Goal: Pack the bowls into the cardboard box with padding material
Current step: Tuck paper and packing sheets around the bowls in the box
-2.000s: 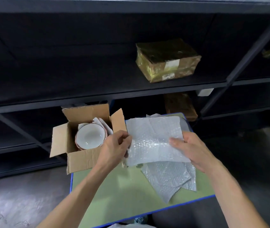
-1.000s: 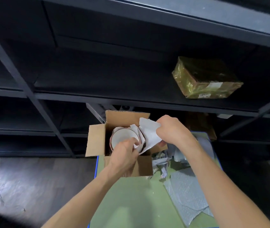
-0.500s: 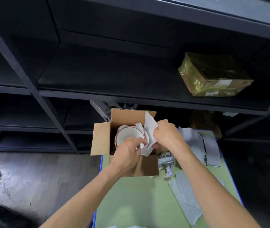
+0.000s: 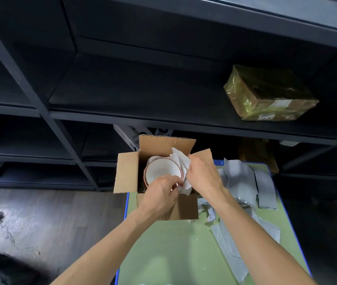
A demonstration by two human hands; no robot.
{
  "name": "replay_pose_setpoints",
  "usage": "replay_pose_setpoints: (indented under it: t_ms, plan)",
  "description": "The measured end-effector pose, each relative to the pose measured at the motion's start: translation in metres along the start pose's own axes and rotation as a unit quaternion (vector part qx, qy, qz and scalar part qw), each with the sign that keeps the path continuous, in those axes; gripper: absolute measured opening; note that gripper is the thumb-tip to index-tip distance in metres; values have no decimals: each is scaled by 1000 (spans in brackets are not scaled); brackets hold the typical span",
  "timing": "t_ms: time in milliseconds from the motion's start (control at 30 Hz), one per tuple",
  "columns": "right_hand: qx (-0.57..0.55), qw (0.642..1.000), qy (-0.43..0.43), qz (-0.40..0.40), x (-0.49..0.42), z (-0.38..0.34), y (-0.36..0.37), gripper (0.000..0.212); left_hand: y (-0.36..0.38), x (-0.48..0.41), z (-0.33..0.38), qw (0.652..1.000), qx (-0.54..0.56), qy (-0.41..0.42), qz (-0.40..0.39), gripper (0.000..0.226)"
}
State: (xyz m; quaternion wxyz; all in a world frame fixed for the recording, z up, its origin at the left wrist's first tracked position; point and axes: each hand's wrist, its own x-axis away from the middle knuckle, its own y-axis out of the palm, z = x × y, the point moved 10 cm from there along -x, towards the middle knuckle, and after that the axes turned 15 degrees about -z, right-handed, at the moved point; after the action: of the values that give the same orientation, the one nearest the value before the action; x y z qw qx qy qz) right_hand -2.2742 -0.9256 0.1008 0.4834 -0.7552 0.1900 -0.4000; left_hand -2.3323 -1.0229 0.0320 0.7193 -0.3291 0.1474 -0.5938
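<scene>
While both forearms reach forward over the green table, the right hand is curled round a crumpled padding sheet at the right inner wall of the cardboard box, knuckles up. The left hand hooks down over the near wall, thumb and fingertips pinching the sheet's lower corner at the rim of the stacked bowls inside. Two seconds ago that sheet was stretched flat between both hands above the table; now it stands wedged between bowls and box wall, one corner poking up.
</scene>
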Motion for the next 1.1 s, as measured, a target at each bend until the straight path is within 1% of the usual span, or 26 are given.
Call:
replay_pose_setpoints:
  t_ms: [100,167,233,300,400,500,633,733,800,867,900,967,1033,1100]
  plan:
    - [17,999,-8,46,-1,-1,-22,10,-1,2,-1,1000,-4,-3,12,19]
    - [45,997,-21,54,-1,-8,-35,9,0,2,-4,1000,1,-10,14,20]
    - [70,996,-34,47,-1,-16,-35,8,0,2,-6,1000,0,-17,17,22]
    - [75,996,-42,29,-3,-20,-18,8,0,2,-6,1000,-5,-22,19,25]
    - [43,999,-23,7,-10,-8,11,6,3,1,-9,1000,-1,-29,11,24]
    - [33,999,4,-8,-13,4,23,11,3,1,-10,1000,3,-28,5,22]
    - [3,1000,13,-21,-19,6,36,10,0,2,-3,1000,15,-19,-1,18]
    - [2,1000,8,-4,-17,3,36,19,-3,6,4,1000,7,-22,-2,20]
    - [31,999,0,25,-11,-1,30,29,-2,9,8,1000,-9,-15,4,28]
    - [61,996,-13,64,-5,-4,20,25,0,9,7,999,-26,-16,12,35]
    - [74,994,-16,73,-4,-5,17,23,0,8,5,999,-32,-19,19,31]
    - [85,995,-10,49,-7,-1,21,29,0,6,1,999,-34,-23,31,22]
    - [84,996,0,13,-11,3,29,36,-2,6,0,999,-27,-21,38,21]
    - [82,997,-1,6,-13,4,32,37,-4,6,1,999,-26,-19,36,20]
